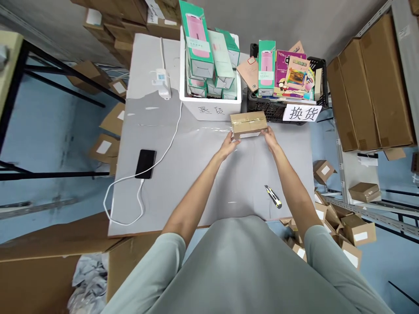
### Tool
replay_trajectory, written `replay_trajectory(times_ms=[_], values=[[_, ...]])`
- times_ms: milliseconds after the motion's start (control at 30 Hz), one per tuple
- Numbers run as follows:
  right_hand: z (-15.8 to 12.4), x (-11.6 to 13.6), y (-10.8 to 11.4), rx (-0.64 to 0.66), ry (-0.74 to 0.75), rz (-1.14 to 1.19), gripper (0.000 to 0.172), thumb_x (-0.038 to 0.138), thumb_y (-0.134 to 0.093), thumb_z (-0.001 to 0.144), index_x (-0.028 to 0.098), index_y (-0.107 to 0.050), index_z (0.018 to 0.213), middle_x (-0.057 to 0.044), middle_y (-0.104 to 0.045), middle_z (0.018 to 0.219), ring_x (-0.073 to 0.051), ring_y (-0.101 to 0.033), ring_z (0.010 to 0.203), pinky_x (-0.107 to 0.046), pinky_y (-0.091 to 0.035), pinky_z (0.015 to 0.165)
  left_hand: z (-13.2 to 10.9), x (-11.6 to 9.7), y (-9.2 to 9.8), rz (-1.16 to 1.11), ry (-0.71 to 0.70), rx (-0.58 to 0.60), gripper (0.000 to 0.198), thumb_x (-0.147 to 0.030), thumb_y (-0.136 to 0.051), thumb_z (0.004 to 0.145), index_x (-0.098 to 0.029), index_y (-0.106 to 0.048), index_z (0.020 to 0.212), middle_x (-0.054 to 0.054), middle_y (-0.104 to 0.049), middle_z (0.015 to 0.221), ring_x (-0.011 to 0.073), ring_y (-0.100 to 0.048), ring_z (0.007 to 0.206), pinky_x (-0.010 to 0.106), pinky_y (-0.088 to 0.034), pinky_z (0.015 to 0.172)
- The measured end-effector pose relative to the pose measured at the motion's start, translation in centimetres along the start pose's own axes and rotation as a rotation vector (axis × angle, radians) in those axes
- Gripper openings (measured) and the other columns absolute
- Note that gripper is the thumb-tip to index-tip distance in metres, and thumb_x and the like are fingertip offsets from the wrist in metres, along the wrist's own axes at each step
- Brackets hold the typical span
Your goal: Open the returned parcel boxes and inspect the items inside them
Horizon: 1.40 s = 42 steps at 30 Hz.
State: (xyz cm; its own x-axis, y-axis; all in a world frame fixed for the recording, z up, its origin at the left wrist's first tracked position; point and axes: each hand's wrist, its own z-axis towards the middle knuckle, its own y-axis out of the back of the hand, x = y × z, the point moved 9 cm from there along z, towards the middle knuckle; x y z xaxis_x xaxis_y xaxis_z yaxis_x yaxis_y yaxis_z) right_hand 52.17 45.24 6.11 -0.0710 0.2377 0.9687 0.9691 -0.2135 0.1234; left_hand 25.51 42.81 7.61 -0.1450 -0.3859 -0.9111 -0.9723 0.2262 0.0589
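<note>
A small taped cardboard box (249, 123) is at the far side of the table, just in front of the two bins. My left hand (229, 146) grips its left end, thumb and fingers at the lower corner. At the opposite end, my right hand (269, 138) has its fingers closed on the right corner. Clear tape runs along the top of the box, and a white label shows on the side facing me. A yellow and black utility knife (273, 196) lies on the table, left of my right forearm.
Behind the box stand a white bin (209, 109) of green boxes and a black crate (271, 111) of books. A black phone (145, 164) with a white cable lies at left, near a power strip (163, 83). Cardboard boxes (360, 229) crowd the floor at right.
</note>
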Motion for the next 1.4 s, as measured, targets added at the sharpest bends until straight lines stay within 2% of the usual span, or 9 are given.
replay_trajectory(times_ms=[167,333,467,633,800,900,1000,1167,1400], values=[[-0.7,-1.5,0.7,-0.075,-0.138,-0.026,0.079,0.046,-0.075,0.095,0.016,-0.057,0.166,-0.017,-0.057,0.177,-0.032,-0.049,0.168,-0.052,-0.029,0.145,0.1,-1.0,-0.5,0.068,-0.047,0.058,0.105,-0.026,-0.087,0.081,-0.024,-0.046,0.177,0.018,-0.048,0.183,0.0415,-0.046,0.169,0.055,-0.040,0.137],[-8.8,-4.0,-0.9,-0.043,-0.207,0.019,0.088,0.056,-0.080,0.092,0.018,-0.056,0.168,-0.018,-0.049,0.183,-0.034,-0.049,0.169,-0.052,-0.035,0.142,-4.0,2.6,2.7,0.062,0.005,-0.078,0.101,-0.028,-0.084,0.086,-0.023,-0.044,0.178,0.020,-0.044,0.185,0.0386,-0.052,0.165,0.055,-0.045,0.135],[-19.3,-6.6,-2.6,-0.021,-0.270,0.071,0.091,0.062,-0.085,0.087,0.021,-0.060,0.165,-0.018,-0.049,0.183,-0.034,-0.054,0.166,-0.052,-0.041,0.139,-11.4,8.0,6.1,0.020,0.055,-0.190,0.086,-0.029,-0.083,0.086,-0.023,-0.057,0.167,0.022,-0.052,0.179,0.0378,-0.061,0.156,0.057,-0.053,0.128],[-32.0,-8.9,-3.8,0.029,-0.355,0.094,0.083,0.069,-0.090,0.081,0.029,-0.072,0.152,-0.014,-0.061,0.174,-0.038,-0.060,0.161,-0.059,-0.047,0.136,-22.7,13.6,8.5,0.063,0.053,-0.183,0.063,-0.042,-0.083,0.085,-0.027,-0.072,0.145,0.016,-0.064,0.160,0.0364,-0.069,0.145,0.055,-0.061,0.119],[-39.4,-9.1,-3.6,0.047,-0.389,0.039,0.070,0.069,-0.091,0.080,0.028,-0.081,0.136,-0.014,-0.070,0.163,-0.039,-0.065,0.155,-0.059,-0.053,0.132,-31.0,15.7,10.1,0.138,0.046,-0.206,0.055,-0.042,-0.079,0.084,-0.025,-0.077,0.136,0.014,-0.069,0.142,0.0368,-0.071,0.140,0.057,-0.062,0.121],[-40.6,-8.0,-3.6,0.083,-0.335,0.023,0.065,0.069,-0.092,0.079,0.027,-0.085,0.129,-0.013,-0.074,0.157,-0.038,-0.065,0.154,-0.057,-0.052,0.133,-33.3,15.6,10.8,0.166,0.003,-0.223,0.052,-0.042,-0.078,0.087,-0.024,-0.078,0.136,0.012,-0.070,0.137,0.0346,-0.072,0.136,0.056,-0.061,0.123],[-40.3,-7.2,-3.7,0.084,-0.308,0.013,0.063,0.067,-0.093,0.079,0.025,-0.087,0.125,-0.015,-0.077,0.153,-0.038,-0.067,0.152,-0.057,-0.050,0.135,-33.4,15.8,11.2,0.154,-0.004,-0.211,0.049,-0.039,-0.076,0.090,-0.023,-0.079,0.136,0.012,-0.069,0.130,0.0330,-0.072,0.135,0.053,-0.063,0.121],[-38.8,-7.1,-4.5,0.046,-0.292,-0.005,0.057,0.060,-0.091,0.084,0.024,-0.086,0.129,-0.013,-0.077,0.156,-0.035,-0.069,0.150,-0.057,-0.047,0.136,-31.1,16.4,11.3,0.107,0.017,-0.175,0.044,-0.028,-0.074,0.091,-0.021,-0.079,0.134,0.012,-0.068,0.128,0.0317,-0.073,0.133,0.052,-0.064,0.120],[-36.4,-8.0,-6.4,0.023,-0.292,0.071,0.071,0.062,-0.089,0.083,0.021,-0.080,0.140,-0.015,-0.075,0.159,-0.033,-0.067,0.152,-0.055,-0.048,0.136,-27.7,16.7,11.5,0.082,-0.007,-0.103,0.054,-0.021,-0.076,0.087,-0.020,-0.076,0.140,0.015,-0.067,0.143,0.0308,-0.074,0.135,0.050,-0.064,0.118]])
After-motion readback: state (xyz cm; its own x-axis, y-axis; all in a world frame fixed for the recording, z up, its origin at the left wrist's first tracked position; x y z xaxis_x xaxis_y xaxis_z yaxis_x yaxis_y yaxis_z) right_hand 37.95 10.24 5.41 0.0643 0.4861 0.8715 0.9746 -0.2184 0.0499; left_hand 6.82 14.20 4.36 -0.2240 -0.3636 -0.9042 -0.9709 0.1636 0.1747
